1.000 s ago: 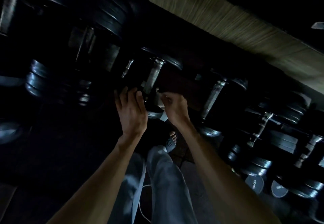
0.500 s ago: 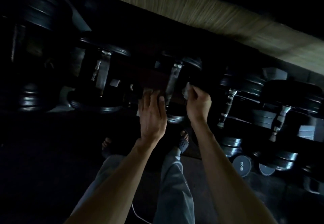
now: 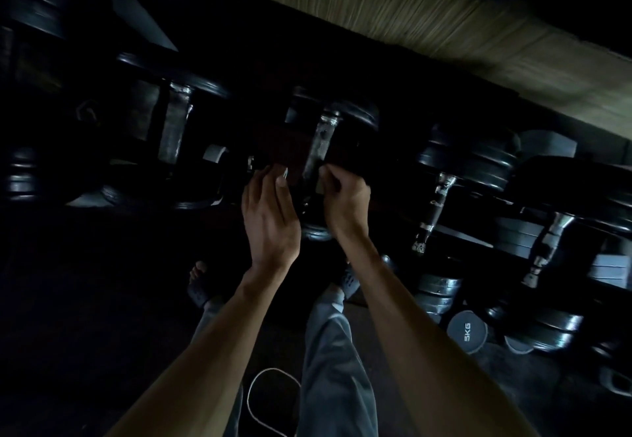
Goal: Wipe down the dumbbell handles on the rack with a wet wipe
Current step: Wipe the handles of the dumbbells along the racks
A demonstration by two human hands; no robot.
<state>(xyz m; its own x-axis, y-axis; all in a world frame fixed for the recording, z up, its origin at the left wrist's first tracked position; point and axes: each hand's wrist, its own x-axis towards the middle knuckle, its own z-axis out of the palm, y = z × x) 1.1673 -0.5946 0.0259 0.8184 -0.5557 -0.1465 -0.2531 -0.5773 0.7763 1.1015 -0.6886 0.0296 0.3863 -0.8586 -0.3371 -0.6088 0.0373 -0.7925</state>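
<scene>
The scene is very dark. A black dumbbell lies on the rack, and its worn metal handle runs up between my two hands. My right hand is curled at the handle's right side, pinching a pale wet wipe against the lower part of the handle. My left hand is just left of the handle with its fingers stretched forward. A small pale sliver shows at its fingertips; whether it grips anything is too dark to tell. More dumbbell handles sit to the right and left.
Heavier plate dumbbells fill the rack to the right. Small dumbbells, one marked 5KG, lie on the floor at lower right. A wood-grain wall panel runs behind the rack. My legs, sandalled feet and a white cord are below.
The view has shifted, and this handle now lies between my hands. My right hand has come down beside the lower handle with the wipe. My left hand stays left of the handle.
</scene>
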